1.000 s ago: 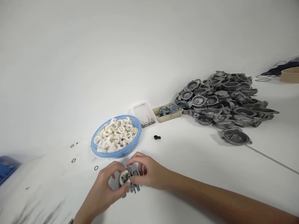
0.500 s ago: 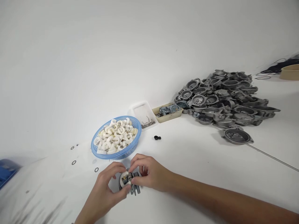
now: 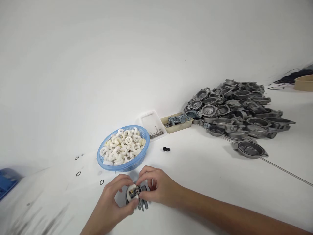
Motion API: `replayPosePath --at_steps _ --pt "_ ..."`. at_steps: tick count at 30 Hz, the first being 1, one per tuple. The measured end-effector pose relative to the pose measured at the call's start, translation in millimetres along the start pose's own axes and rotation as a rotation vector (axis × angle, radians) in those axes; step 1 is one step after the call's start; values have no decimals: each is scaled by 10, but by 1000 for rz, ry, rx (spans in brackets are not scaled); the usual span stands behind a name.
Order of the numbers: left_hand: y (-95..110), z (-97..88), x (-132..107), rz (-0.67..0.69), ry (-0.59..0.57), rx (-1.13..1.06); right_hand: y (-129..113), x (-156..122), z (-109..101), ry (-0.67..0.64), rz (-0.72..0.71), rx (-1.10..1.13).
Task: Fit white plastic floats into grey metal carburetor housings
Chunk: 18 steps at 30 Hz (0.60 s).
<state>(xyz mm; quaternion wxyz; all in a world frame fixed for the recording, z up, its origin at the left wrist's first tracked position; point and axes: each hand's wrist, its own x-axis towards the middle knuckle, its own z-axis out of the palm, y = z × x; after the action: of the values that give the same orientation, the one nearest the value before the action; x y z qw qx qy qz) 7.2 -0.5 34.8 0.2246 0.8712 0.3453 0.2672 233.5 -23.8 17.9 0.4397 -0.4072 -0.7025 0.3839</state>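
Low on the table (image 3: 207, 169), both hands grasp one grey part (image 3: 139, 201). The left hand (image 3: 110, 205) cups it and the right hand (image 3: 158, 189) pinches its top, perhaps on a pin; fingers hide it. Just behind stands a basket (image 3: 127, 168) of floats (image 3: 122, 148). Rings (image 3: 101, 182) lie to its left. Farther back are a tray (image 3: 151, 122) and a box (image 3: 179, 125), with castings (image 3: 239, 111) piled well to the right.
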Motion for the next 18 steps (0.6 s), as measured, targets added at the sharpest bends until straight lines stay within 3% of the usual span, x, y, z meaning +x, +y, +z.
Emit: replayPosePath --at_steps 6,10,14,18 --pt "-132 -6 -50 2 209 25 -32 -30 -45 -42 -79 -69" --pt "-140 -27 -51 -47 260 55 53 -29 36 -47 -171 -183" --pt "-149 40 -52 -96 384 34 130 -57 118 -32 -200 -229" --pt "-235 85 -56 -78 347 77 96 -109 111 -105 -148 -355"
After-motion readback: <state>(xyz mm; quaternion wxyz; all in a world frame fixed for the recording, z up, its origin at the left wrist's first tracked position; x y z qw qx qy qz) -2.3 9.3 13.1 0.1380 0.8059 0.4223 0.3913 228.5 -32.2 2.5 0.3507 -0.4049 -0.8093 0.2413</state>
